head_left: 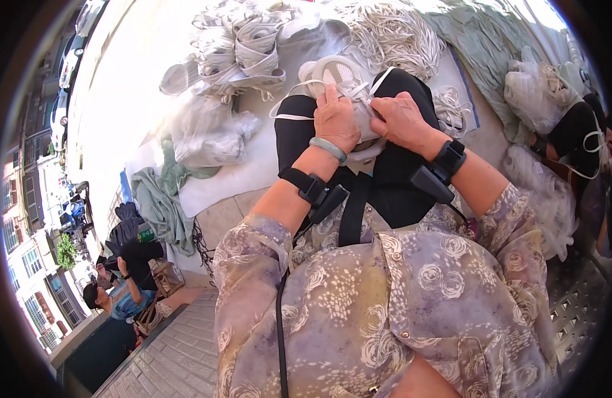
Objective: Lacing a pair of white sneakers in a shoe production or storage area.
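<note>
Pile of white shoe uppers [243, 46] on ground ahead, heap of white laces [392, 30] beside. White sneaker [342, 76] on lap, under both hands. Left hand [336, 119] grip clamped over its side; right hand [399, 119] grip pinching lace [299, 86].

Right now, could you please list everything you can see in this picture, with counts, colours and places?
shoe upper: one, white, on the lap under both hands
pile of shoe uppers: one heap, white and grey, top centre
bundle of laces: one, white, top right of centre
clear bags: several, around the work area
green cloth: one, at left
seated person: one, lower left
wristbands: two, black, one on each wrist
left hand: on the shoe upper
right hand: fingers on the shoe upper
</note>
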Action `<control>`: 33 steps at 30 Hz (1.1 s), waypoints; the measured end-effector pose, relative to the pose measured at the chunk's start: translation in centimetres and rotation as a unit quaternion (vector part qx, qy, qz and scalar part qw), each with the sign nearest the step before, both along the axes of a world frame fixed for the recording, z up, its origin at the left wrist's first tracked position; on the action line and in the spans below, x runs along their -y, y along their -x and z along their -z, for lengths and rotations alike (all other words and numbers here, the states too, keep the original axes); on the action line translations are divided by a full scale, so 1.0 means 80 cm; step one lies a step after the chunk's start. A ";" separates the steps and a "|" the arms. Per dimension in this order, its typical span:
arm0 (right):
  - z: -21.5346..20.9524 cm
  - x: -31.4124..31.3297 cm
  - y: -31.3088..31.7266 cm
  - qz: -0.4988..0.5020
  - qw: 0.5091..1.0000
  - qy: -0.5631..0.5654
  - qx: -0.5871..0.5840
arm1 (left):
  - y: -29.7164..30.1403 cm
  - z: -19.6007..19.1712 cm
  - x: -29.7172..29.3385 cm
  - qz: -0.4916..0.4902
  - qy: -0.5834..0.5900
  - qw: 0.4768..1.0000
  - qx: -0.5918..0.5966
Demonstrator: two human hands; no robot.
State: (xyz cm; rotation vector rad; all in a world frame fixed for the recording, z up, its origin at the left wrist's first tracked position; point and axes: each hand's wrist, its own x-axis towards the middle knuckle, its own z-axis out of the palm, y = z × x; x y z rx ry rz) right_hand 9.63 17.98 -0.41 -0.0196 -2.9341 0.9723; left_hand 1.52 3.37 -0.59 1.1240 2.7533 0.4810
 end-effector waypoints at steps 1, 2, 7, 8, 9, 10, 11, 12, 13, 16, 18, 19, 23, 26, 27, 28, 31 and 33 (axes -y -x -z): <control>-0.002 -0.002 0.001 -0.005 1.000 -0.010 0.012 | -0.001 0.000 -0.004 0.003 0.001 1.000 -0.020; -0.001 -0.002 0.001 -0.007 1.000 -0.011 0.012 | 0.002 0.003 -0.002 0.001 0.001 1.000 -0.020; -0.007 0.000 0.001 0.001 1.000 -0.021 0.018 | 0.021 0.003 0.022 0.053 -0.080 0.993 0.074; -0.009 0.003 0.002 0.000 1.000 -0.021 0.019 | 0.019 0.005 0.021 0.052 -0.081 0.993 0.075; -0.011 0.007 0.005 0.014 0.997 -0.038 -0.064 | 0.015 0.008 0.017 0.037 -0.086 0.994 0.057; -0.013 0.012 0.008 0.029 0.987 -0.054 -0.146 | 0.012 0.011 0.014 0.022 -0.090 0.995 0.038; -0.013 0.016 0.011 0.028 0.987 -0.055 -0.146 | 0.010 0.013 0.012 0.021 -0.091 0.995 0.038; -0.011 0.021 0.016 0.018 0.987 -0.057 -0.147 | 0.008 0.015 0.010 0.008 -0.090 0.995 0.036; -0.008 0.023 0.020 0.007 0.987 -0.060 -0.148 | 0.007 0.016 0.008 -0.005 -0.088 0.996 0.033; -0.005 0.024 0.029 0.007 0.992 -0.080 -0.102 | 0.004 0.016 0.010 -0.006 -0.101 0.994 0.050; -0.006 0.023 0.033 -0.006 0.992 -0.086 -0.096 | 0.005 0.015 0.009 -0.006 -0.108 0.993 0.042; -0.006 0.022 0.034 -0.018 0.991 -0.092 -0.091 | 0.005 0.013 0.007 -0.005 -0.114 0.993 0.034; -0.012 0.018 0.032 -0.040 0.988 -0.121 -0.092 | 0.009 0.000 0.017 0.001 -0.081 0.994 0.077; -0.034 -0.010 0.012 -0.040 0.988 -0.136 -0.061 | 0.009 -0.008 0.033 0.016 -0.141 0.987 0.073; -0.041 -0.030 0.000 -0.032 0.989 -0.135 -0.054 | 0.009 -0.009 0.039 0.013 -0.162 0.985 0.061; -0.047 -0.054 -0.014 0.001 0.990 -0.136 -0.034 | 0.010 -0.011 0.043 0.011 -0.182 0.982 0.047; -0.037 -0.144 -0.073 0.083 0.992 -0.092 -0.019 | 0.025 -0.001 0.048 -0.007 -0.201 0.979 0.019; -0.027 -0.192 -0.110 0.123 0.991 -0.049 -0.033 | 0.034 -0.005 0.044 0.003 -0.200 0.980 0.014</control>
